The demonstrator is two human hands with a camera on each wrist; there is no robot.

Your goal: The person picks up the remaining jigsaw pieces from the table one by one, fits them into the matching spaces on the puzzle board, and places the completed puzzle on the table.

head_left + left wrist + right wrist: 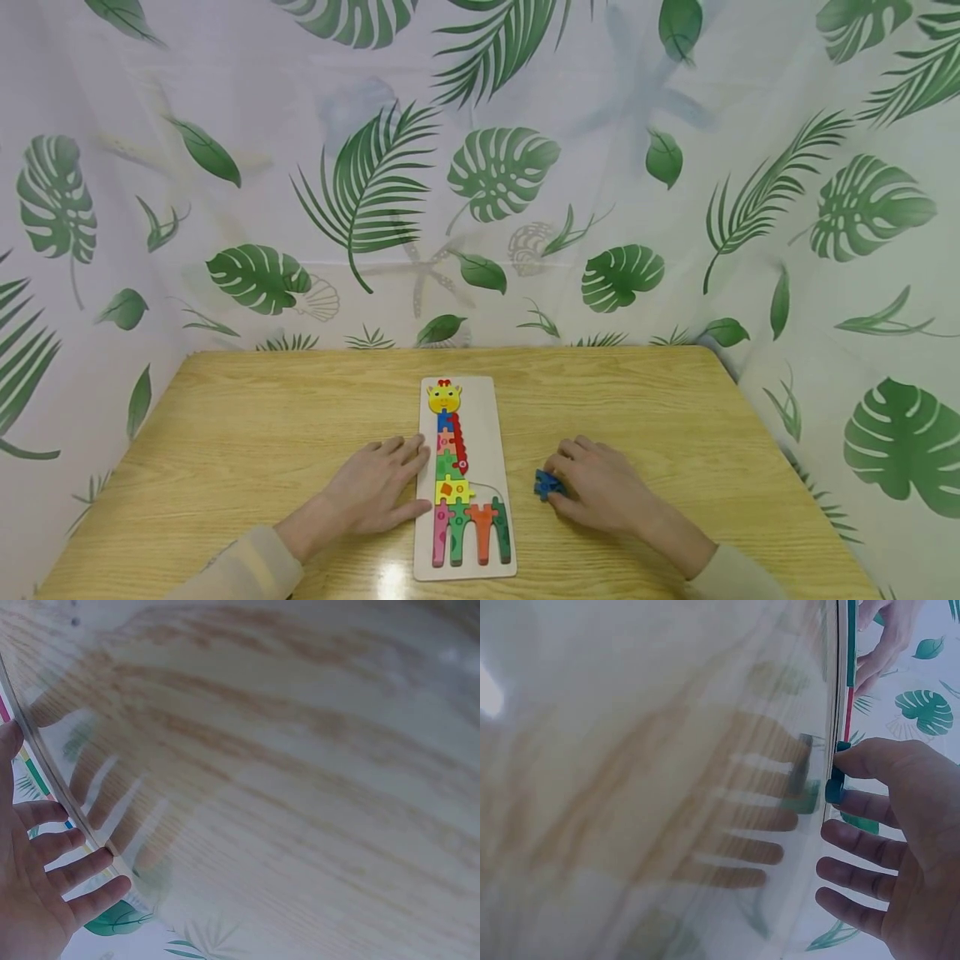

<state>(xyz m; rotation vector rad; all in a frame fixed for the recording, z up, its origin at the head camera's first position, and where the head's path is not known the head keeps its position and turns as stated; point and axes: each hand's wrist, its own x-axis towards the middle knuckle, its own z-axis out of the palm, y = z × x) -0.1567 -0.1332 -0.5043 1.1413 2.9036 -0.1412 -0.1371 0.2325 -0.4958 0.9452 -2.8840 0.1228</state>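
A pale puzzle board [480, 425] lies on the table with a giraffe made of coloured pieces. Its yellow head [444, 398] is at the far end, and pink, green, orange and dark green legs are at the near end. Beside the yellow body piece [452, 490] is a bare white patch with a curved outline. My left hand [378, 487] rests at the board's left edge, fingers loosely straight, thumb and fingertips touching the rim. To the right of the board, my right hand [603, 487] pinches a blue puzzle piece [549, 485] between thumb and index finger, close over the tabletop.
The wooden table [637, 400] has a glossy, reflecting surface. A white cloth [465, 283] printed with green leaves hangs behind it and along both sides. Both wrist views show mostly tabletop, with the hands mirrored in it.
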